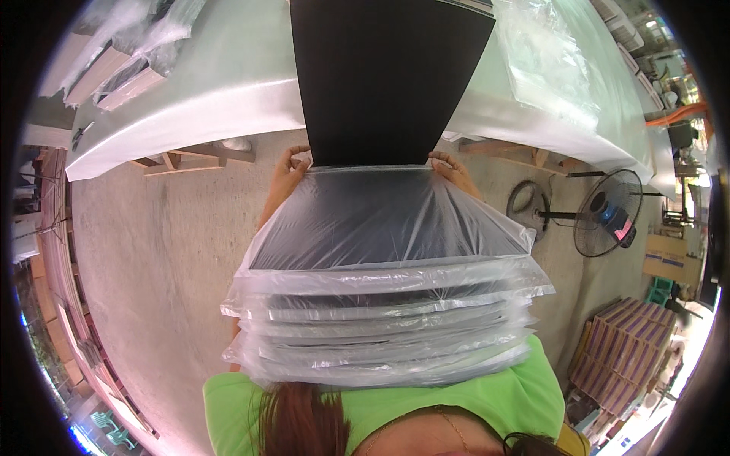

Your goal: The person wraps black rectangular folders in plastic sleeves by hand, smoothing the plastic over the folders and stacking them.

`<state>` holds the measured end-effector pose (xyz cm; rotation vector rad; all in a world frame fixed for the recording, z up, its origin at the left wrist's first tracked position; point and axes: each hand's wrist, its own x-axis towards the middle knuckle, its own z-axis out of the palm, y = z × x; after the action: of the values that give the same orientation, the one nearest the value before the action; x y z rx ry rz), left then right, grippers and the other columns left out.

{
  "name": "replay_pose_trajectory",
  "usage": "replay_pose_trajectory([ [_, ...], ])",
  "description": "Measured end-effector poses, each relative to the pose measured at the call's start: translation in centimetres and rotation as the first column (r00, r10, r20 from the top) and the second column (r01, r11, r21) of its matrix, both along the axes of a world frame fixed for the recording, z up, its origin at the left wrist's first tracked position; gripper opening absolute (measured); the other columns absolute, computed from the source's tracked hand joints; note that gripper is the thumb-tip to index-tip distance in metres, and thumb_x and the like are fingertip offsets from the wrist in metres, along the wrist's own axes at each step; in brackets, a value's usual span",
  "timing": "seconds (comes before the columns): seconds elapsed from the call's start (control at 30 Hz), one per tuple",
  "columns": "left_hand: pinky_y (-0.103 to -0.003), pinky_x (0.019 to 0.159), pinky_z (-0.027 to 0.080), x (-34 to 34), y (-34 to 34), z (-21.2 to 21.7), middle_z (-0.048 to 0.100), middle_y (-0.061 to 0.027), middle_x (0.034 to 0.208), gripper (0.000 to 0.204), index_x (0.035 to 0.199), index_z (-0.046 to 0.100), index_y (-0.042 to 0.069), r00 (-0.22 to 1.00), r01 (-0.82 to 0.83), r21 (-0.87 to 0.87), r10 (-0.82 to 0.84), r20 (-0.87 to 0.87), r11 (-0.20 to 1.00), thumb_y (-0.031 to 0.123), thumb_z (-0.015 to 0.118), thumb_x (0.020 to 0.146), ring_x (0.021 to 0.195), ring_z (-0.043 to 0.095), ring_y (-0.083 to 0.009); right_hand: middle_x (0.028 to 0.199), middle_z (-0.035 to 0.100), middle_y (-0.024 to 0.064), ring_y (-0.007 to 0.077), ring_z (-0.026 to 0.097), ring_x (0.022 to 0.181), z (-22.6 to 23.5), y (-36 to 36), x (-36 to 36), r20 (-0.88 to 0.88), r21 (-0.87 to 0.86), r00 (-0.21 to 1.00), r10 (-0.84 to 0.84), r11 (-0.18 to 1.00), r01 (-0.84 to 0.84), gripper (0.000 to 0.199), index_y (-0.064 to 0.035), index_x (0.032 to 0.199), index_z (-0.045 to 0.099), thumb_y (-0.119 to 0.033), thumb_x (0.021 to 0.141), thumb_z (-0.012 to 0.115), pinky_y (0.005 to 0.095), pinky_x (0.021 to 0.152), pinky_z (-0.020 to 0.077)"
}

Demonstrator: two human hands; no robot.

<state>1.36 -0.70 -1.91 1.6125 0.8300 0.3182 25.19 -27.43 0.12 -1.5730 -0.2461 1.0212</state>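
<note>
My left hand [293,166] pinches the open edge of a clear plastic bag [369,216] at its left corner. At the opposite corner, my right hand [452,169] grips the same edge between thumb and fingers. A flat black panel [388,83] reaches from the table toward me, its near end at the bag's mouth between my hands. Dark material shows through the bag's film. Against my body, below this bag, lie several layered plastic-wrapped pieces [388,327]. Whether the panel extends inside the bag is hard to make out.
The table [243,95] has a pale sheet cover with a curved near edge. Clear plastic film [551,72] lies at its right, wrapped pieces [125,72] at its left. A black fan [608,213] stands to the right, near a striped carton stack [622,353].
</note>
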Motion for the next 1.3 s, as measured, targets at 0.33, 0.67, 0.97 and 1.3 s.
replay_pose_trajectory([
  [0.33, -0.029, 0.059, 0.042, 1.5, 0.3, -6.5, 0.053, -0.0036, 0.065, 0.031, 0.111, 0.056, 0.012, 0.934, -0.309, 0.081, 0.319, -0.159, 0.947, 0.018, 0.058, 0.081, 0.06, 0.052, -0.0127, 0.068, 0.056, 0.0021, 0.0068, 0.048, 0.059, -8.2, 0.7, -0.3, 0.145, 0.017, 0.922, -0.359, 0.933, 0.36, 0.027, 0.0006, 0.097, 0.059, -0.022, 0.083, 0.063, 0.0202, 0.053, 0.0367],
  [0.67, -0.033, 0.072, 0.043, 1.0, 1.4, -5.1, 0.058, -0.0086, 0.091, 0.031, 0.111, 0.057, 0.015, 0.98, -0.044, 0.616, 0.154, -0.127, 0.787, 0.025, 0.06, 0.081, 0.08, 0.055, -0.016, 0.074, 0.059, 0.0043, 0.0118, 0.053, 0.068, -7.7, 0.7, 1.3, 0.635, -0.104, 0.771, -0.043, 0.985, 0.14, 0.016, -0.0064, 0.094, 0.063, -0.014, 0.079, 0.062, 0.0256, 0.062, 0.0408],
  [0.97, -0.036, 0.098, 0.031, 3.3, -2.5, 21.3, 0.048, -0.0117, 0.12, 0.044, 0.121, 0.052, 0.012, 0.429, 0.889, 0.018, -0.848, 0.311, 0.457, 0.036, 0.058, 0.084, 0.114, 0.045, -0.0257, 0.119, 0.049, 0.0151, 0.026, 0.044, 0.113, 15.7, 2.3, -1.5, 0.459, 0.079, 0.555, 0.694, 0.59, -0.803, 0.038, -0.0022, 0.113, 0.056, -0.031, 0.089, 0.05, 0.0349, 0.097, 0.0323],
  [1.3, -0.066, 0.097, 0.003, 3.1, -5.4, 21.7, 0.015, -0.0144, 0.146, 0.065, 0.139, 0.029, 0.016, 0.013, 1.0, 0.023, -0.991, 0.135, 0.016, 0.051, 0.043, 0.085, 0.135, 0.008, -0.0358, 0.139, 0.028, 0.0215, 0.0353, 0.027, 0.127, 17.6, 1.1, -2.5, 0.414, 0.0, 0.279, 0.866, 0.306, -0.952, 0.051, 0.0046, 0.13, 0.037, -0.029, 0.092, 0.04, 0.0418, 0.104, 0.0222],
])
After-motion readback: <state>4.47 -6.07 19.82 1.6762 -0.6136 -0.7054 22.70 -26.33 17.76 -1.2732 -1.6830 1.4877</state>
